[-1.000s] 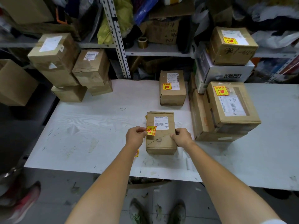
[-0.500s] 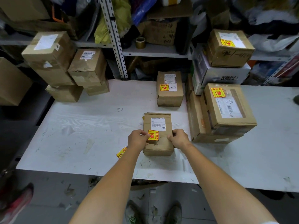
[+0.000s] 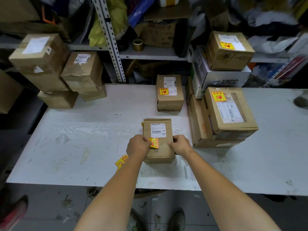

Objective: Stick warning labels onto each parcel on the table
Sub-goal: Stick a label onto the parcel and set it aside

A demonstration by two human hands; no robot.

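Small parcel (image 3: 160, 147): brown cardboard, oblong, top face creased, with a white printed barcode slip on its far half. It lies flat on the tabletop (image 3: 83, 139) near the front edge, between the two hands.

Warning label (image 3: 154, 143): small yellow square sticker with red print, slightly crumpled. It sits on the near left part of the parcel top, just below the barcode slip.

Left hand (image 3: 138, 145): fingers curled, pinching the left edge of the label at the parcel's left side.

Right hand (image 3: 180, 145): fingers curled round the parcel's right edge, thumb lying on top.

Label sheet (image 3: 121, 161): yellow and red stickers lying on the tabletop, partly under the left forearm.

Tabletop: white, matt, scuffed and scratched.

Labelled parcels: a brown box (image 3: 169, 100) behind, and a larger box (image 3: 233, 124) to the right, stacked on a flat carton.

Change: a second ago the label hung at the parcel's left edge. Half a second ago it lay smooth under the barcode slip. It now lies slightly nearer and looks wrinkled. The right hand keeps its grip, and more of the label sheet shows.
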